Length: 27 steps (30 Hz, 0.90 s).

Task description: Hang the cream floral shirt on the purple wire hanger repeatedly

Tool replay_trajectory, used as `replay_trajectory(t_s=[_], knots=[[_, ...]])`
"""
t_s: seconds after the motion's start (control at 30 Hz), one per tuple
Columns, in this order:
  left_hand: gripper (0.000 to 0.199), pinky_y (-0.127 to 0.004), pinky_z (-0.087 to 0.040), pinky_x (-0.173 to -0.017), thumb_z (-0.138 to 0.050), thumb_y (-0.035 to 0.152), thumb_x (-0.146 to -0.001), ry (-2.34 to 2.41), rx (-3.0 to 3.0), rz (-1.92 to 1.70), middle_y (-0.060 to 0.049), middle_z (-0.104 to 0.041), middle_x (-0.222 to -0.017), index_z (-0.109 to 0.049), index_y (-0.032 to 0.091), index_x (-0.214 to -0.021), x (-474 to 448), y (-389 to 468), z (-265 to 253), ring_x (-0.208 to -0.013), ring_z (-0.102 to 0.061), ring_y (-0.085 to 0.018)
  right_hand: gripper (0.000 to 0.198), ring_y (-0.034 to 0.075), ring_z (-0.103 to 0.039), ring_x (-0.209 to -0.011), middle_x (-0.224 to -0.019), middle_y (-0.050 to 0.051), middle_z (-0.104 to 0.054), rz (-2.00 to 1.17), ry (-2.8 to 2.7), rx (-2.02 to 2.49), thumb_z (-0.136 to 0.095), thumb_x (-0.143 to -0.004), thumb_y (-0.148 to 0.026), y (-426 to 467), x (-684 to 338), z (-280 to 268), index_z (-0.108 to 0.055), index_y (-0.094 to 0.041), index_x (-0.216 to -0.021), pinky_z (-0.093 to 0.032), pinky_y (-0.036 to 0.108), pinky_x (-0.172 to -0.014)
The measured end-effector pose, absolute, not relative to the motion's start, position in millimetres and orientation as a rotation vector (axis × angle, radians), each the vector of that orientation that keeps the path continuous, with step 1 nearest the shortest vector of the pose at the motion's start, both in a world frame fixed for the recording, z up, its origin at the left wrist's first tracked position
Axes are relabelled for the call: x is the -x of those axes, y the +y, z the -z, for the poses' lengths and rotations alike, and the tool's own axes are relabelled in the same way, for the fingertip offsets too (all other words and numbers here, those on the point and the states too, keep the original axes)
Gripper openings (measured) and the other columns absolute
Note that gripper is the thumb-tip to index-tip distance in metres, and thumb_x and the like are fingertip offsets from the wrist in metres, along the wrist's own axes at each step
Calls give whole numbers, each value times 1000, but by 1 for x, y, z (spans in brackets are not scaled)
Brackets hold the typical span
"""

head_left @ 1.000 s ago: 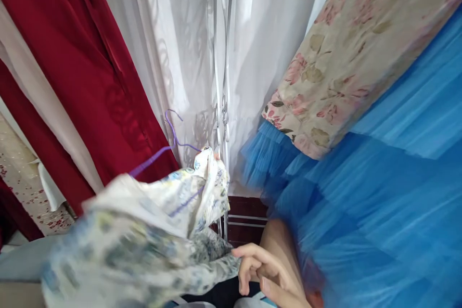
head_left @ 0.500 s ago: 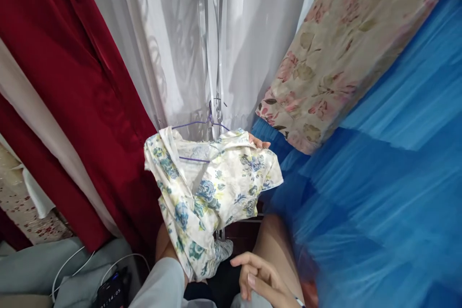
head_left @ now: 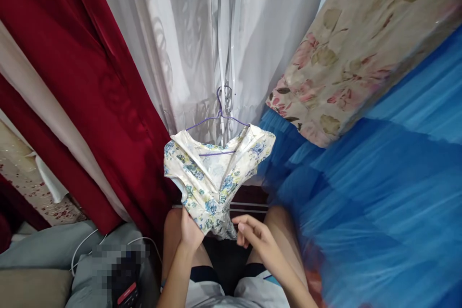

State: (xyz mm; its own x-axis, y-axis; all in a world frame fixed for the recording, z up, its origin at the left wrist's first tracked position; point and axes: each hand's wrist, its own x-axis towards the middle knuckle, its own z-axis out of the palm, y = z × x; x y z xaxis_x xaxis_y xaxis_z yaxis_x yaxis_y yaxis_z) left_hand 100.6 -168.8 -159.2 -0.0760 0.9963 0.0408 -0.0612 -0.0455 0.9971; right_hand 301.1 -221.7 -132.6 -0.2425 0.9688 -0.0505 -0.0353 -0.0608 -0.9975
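A white floral blouse or dress top with blue and yellow-green flowers hangs on a purple wire hanger. The hanger's hook is up against the white straps in front of a white cloth. My left hand is closed on the garment's lower left side, with the fingers partly hidden by the cloth. Close to the lower right side is my right hand, its index finger stretched out and the others loosely bent. I cannot tell whether that fingertip touches the fabric.
Red curtain-like cloth hangs at left. Pink-flowered fabric and blue tulle hang at right. A dark phone, partly pixelated, and a white cable lie on grey cushions.
My left hand has left the garment's right shoulder, where its fingers showed, and now holds the lower left side. The garment hangs straighter, its neckline facing me. My right hand has risen nearer to it.
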Motion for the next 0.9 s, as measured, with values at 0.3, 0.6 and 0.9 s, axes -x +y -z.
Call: replay_trajectory(t_s=[0.3, 0.6, 0.9], knots=[[51, -41, -46, -106, -74, 36, -75, 1060, -932, -1280, -7, -65, -128, -63, 27, -124, -103, -179, 184, -124, -58, -28, 36, 16, -48, -55, -59, 0, -54, -926, -1510, 1246, -58, -88, -53, -150, -259, 128, -57, -20, -76, -36, 27, -56], [25, -40, -51, -91, -58, 37, -85, 1533, -1128, -1762, -11, -67, -106, -59, 19, -102, -72, -158, 182, -101, -64, -26, 42, 12, -34, -52, -55, -4, -39, -992, -1527, 1228, -55, -89, -55, -171, -280, 130, -44, -21, -66, -25, 26, -52], [13, -32, -49, -81, -52, 29, -90, 1311, -1655, -1444, -6, -62, -93, -53, 23, -102, -153, -181, 167, -87, -60, -20, 42, 11, -40, -50, -55, -2, -47, -1206, -1402, 1093, -57, -88, -52, -190, -268, 133, -50, -19, -65, -29, 25, -50]])
